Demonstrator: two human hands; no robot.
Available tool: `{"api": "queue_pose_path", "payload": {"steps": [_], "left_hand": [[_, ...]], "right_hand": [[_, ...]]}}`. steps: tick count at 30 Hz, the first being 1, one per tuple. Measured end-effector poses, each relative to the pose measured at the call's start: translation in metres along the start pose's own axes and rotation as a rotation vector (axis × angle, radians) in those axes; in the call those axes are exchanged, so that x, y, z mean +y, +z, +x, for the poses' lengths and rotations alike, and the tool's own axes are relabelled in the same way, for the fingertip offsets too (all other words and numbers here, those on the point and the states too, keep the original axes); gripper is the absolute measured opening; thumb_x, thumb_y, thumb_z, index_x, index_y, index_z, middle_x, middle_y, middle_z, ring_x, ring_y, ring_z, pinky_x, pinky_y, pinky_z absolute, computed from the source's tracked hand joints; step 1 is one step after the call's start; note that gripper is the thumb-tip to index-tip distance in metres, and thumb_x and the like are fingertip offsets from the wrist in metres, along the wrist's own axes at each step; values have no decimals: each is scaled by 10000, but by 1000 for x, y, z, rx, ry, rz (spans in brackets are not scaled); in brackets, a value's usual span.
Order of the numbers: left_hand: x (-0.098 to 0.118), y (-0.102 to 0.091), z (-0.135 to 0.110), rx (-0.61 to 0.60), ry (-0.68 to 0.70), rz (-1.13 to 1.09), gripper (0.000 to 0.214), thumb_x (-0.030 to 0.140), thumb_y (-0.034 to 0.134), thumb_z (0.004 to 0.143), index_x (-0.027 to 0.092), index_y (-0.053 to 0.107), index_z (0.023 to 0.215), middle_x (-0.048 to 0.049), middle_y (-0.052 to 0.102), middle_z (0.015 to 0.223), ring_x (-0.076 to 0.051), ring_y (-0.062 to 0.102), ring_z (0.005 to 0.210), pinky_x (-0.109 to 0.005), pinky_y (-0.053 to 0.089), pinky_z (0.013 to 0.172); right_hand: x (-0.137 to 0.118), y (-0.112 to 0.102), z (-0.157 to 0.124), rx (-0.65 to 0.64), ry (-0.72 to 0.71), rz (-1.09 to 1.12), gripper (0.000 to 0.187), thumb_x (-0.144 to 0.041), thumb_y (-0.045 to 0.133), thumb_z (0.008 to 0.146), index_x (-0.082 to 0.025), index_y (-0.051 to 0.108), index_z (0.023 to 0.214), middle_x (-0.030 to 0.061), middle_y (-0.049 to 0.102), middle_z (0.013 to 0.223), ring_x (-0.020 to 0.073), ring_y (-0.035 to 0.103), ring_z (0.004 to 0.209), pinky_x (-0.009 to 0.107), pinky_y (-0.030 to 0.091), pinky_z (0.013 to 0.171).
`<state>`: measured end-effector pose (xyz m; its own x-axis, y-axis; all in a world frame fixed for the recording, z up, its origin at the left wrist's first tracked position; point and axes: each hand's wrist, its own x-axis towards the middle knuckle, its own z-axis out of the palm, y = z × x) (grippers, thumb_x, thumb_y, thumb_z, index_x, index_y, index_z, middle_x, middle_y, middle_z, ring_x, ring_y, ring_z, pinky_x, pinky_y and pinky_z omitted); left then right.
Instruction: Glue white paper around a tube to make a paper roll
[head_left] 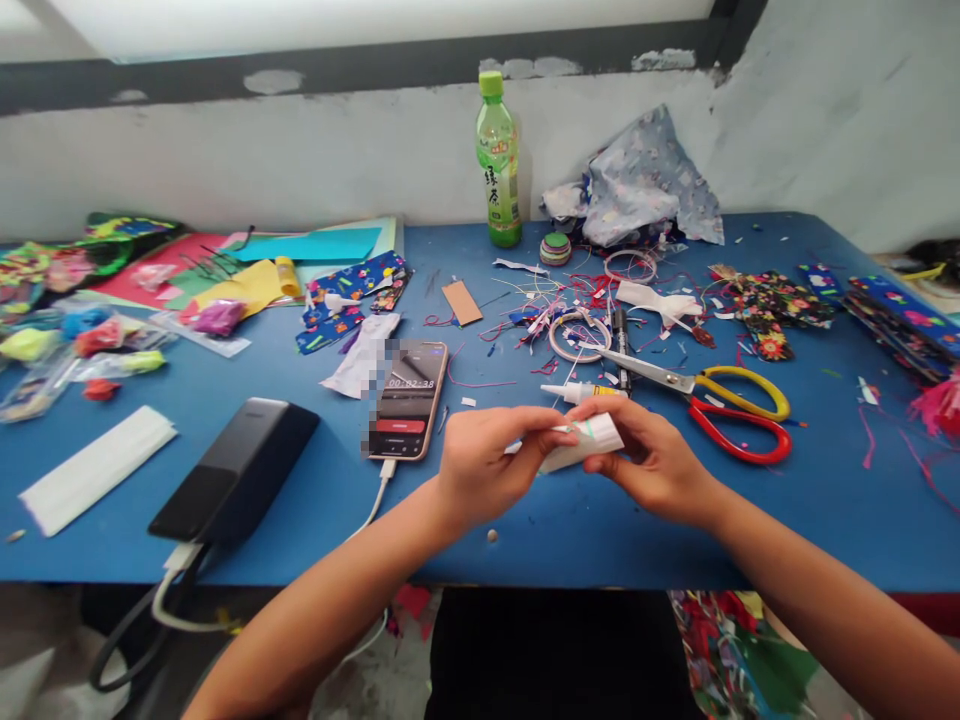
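Note:
A small white folded piece (596, 437), paper or cloth, with a green line along it, is held up between both my hands just above the table. My left hand (491, 460) pinches its left end between thumb and fingers. The other end sits in my right hand (656, 460), thumb below and fingers above. Partly hidden behind the right fingers lies a white glue bottle (583, 391) with a pointed nozzle. Just beyond it are scissors (675, 380) with one yellow and one red handle, and a black marker (622, 345).
Left of my hands lie a phone (409, 405) on a cable, a power bank (236, 470) and a white strip stack (97, 470). At the back stand a green tea bottle (498, 170) and crumpled cloth (637, 185). Thread scraps surround a tape roll (556, 335).

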<state>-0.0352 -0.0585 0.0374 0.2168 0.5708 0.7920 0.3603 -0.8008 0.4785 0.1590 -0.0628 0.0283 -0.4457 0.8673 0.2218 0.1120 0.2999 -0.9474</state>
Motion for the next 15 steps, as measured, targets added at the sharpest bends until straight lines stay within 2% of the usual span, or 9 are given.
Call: {"api": "queue_pose_path", "payload": {"steps": [4, 7, 12, 15], "left_hand": [[-1, -1, 1, -43, -57, -25, 103, 167, 640, 867, 175, 699, 783, 5, 755, 667, -86, 678, 520, -140, 498, 505], [-3, -1, 1, -72, -136, -59, 113, 173, 626, 869, 180, 698, 782, 3, 752, 678, -87, 665, 522, -152, 491, 496], [-4, 1, 1, -116, -323, -173, 135, 214, 621, 860, 181, 696, 753, 9, 724, 635, -90, 629, 509, -172, 470, 469], [-6, 4, 2, -97, -468, -308, 146, 273, 641, 851, 182, 692, 749, 10, 701, 617, -93, 596, 508, -184, 458, 466]], "right_hand": [[2, 0, 0, -7, -1, -14, 346, -226, 709, 803, -238, 596, 1130, 61, 673, 1080, 168, 661, 817, 289, 567, 717], [4, -1, 0, -21, -1, -40, 368, -228, 698, 806, -240, 599, 1160, 66, 682, 1088, 178, 664, 821, 302, 568, 714], [7, -5, 0, -48, -32, -118, 412, -184, 663, 821, -248, 588, 1220, 73, 674, 1108, 187, 656, 842, 319, 558, 734], [5, -7, -1, -58, -29, -146, 432, -239, 658, 847, -264, 563, 1268, 83, 641, 1187, 205, 642, 915, 324, 548, 760]]}}
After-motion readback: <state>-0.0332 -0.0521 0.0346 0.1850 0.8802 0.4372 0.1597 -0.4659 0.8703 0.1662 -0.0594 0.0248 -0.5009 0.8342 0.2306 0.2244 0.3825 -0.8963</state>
